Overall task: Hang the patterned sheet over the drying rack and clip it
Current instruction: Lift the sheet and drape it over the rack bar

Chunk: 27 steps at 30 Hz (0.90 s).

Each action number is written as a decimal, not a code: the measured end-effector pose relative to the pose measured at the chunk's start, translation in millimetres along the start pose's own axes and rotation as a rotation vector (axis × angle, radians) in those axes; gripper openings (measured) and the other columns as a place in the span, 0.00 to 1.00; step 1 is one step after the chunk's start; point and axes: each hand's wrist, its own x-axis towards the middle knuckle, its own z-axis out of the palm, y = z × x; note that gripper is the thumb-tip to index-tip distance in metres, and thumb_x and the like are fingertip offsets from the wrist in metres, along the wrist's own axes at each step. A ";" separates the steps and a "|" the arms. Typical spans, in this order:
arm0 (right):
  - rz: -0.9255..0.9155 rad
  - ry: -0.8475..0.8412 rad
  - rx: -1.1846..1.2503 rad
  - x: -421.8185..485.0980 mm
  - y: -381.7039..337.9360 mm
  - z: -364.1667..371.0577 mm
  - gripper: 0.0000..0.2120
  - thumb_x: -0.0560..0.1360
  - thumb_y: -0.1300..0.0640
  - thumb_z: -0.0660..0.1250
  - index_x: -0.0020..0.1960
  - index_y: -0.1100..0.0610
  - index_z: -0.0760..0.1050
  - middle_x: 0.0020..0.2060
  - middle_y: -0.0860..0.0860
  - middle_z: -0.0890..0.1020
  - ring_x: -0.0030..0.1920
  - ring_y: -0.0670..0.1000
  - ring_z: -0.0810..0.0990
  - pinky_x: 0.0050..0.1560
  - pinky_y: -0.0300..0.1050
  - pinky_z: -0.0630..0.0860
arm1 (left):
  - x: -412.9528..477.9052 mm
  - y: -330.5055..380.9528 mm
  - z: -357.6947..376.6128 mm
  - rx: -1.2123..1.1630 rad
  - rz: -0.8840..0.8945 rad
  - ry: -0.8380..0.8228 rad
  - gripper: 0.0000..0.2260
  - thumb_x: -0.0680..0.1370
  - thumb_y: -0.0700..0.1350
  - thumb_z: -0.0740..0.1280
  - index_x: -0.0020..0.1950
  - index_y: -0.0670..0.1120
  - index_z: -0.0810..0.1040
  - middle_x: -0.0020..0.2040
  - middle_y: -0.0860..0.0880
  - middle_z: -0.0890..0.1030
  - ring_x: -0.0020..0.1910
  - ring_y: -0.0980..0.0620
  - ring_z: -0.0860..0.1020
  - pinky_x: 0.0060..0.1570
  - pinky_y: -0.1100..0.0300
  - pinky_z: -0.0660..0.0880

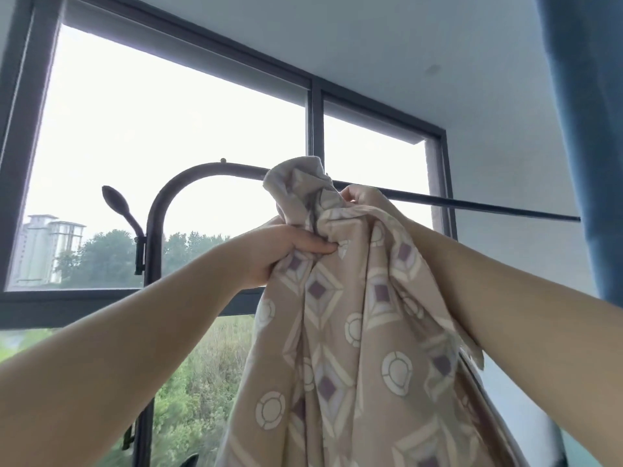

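The patterned sheet [350, 318] is beige with purple diamonds and cream circles. It hangs bunched in front of me, its top raised to the height of the dark drying rack's top bar [455, 205]. My left hand [286, 246] grips a fold of the sheet just below the bar, thumb pressed against the cloth. My right hand [362, 197] pinches the bunched top edge right at the bar. The rack's curved left corner [175, 183] rises from an upright post. No clip is in view.
A large dark-framed window [313, 119] stands behind the rack, with trees and buildings outside. A hook arm [123, 207] sticks out from the rack's left post. A blue curtain [586, 129] hangs at the right edge, against a white wall.
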 end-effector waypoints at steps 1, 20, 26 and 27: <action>-0.011 0.022 -0.024 -5.9 -2.2 0.7 0.13 0.80 0.64 0.58 0.37 0.55 0.67 0.34 0.47 0.70 0.34 0.42 0.68 0.32 0.28 0.68 | 3.1 -2.6 -0.7 0.008 -0.007 0.012 0.09 0.69 0.35 0.69 0.49 0.40 0.80 0.40 0.44 0.84 0.35 0.49 0.83 0.40 0.57 0.81; 0.540 -0.532 -0.595 -74.0 47.6 15.6 0.19 0.78 0.66 0.59 0.69 0.66 0.65 0.66 0.61 0.72 0.59 0.56 0.75 0.51 0.41 0.75 | -2.7 18.9 -53.8 0.001 0.085 0.418 0.16 0.70 0.35 0.70 0.57 0.37 0.79 0.44 0.40 0.83 0.34 0.45 0.84 0.31 0.55 0.79; 0.180 0.040 -0.336 -30.6 22.6 2.0 0.06 0.75 0.63 0.61 0.41 0.58 0.73 0.38 0.56 0.77 0.42 0.55 0.76 0.43 0.48 0.76 | -17.1 15.2 -41.8 0.056 0.109 0.299 0.04 0.65 0.32 0.68 0.36 0.40 0.80 0.29 0.43 0.82 0.26 0.48 0.81 0.27 0.59 0.78; 0.143 0.111 -0.292 -23.9 17.4 2.1 0.06 0.75 0.63 0.60 0.40 0.57 0.73 0.38 0.56 0.78 0.41 0.55 0.76 0.41 0.47 0.76 | -16.9 15.0 -37.2 0.050 0.129 0.277 0.05 0.63 0.32 0.67 0.31 0.41 0.80 0.26 0.44 0.81 0.24 0.49 0.80 0.25 0.61 0.77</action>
